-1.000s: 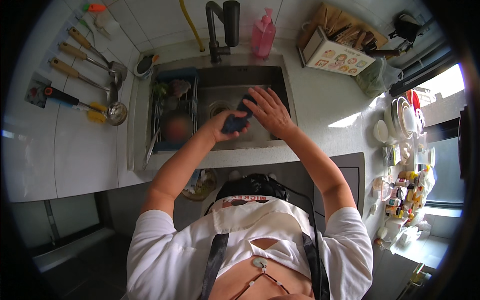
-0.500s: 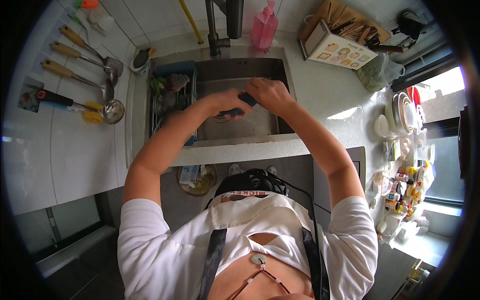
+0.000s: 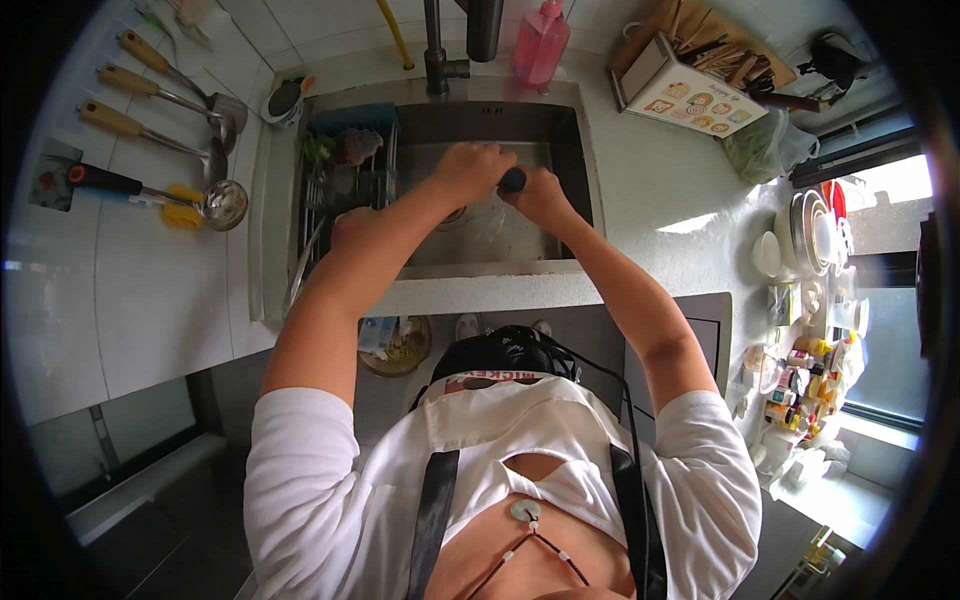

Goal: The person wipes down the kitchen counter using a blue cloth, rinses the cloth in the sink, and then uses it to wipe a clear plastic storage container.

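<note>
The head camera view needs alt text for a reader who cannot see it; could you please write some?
Seen from above, a person's left hand and right hand meet around a small dark object over a steel sink. A dish rack sits in the sink's left side, a pink soap bottle behind it, and utensils hang on the left wall.

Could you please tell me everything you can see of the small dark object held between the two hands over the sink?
Little of the dark object shows: a small rounded end, dark blue to black, matte, peeking out between the left hand and the right hand. Both hands close around it, hiding its body, so its full shape and kind cannot be told. It is held above the steel sink basin, just in front of the faucet.
</note>
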`<state>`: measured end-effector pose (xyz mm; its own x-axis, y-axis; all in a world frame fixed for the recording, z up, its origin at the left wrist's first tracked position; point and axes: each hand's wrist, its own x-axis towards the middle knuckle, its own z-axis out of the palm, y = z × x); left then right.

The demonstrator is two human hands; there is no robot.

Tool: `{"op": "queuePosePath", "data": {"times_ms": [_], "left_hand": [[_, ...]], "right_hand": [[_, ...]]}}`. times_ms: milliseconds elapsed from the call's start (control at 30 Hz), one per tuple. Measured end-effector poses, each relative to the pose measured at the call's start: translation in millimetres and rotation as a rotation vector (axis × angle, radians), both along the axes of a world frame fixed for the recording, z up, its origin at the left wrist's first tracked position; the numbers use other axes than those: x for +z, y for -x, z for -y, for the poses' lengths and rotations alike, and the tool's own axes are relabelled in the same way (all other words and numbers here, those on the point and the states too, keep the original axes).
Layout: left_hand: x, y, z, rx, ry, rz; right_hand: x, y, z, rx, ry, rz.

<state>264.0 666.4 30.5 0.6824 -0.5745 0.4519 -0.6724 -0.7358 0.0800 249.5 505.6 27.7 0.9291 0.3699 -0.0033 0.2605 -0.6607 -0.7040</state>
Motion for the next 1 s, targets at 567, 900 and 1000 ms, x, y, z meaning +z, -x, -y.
{"op": "queuePosePath", "data": {"times_ms": [567, 900, 1000], "left_hand": [[-9, -25, -21, -0.113, -0.066, 0.284], [-13, -22, -18, -0.154, -0.055, 0.27], [-24, -22, -27, -0.03, -0.181, 0.134]], "right_hand": [[6, 9, -13, -0.062, -0.955, -1.315], [0, 13, -5, -0.175, -0.714, -1.134], [26, 25, -1, -0.224, -0.387, -0.714]]}}
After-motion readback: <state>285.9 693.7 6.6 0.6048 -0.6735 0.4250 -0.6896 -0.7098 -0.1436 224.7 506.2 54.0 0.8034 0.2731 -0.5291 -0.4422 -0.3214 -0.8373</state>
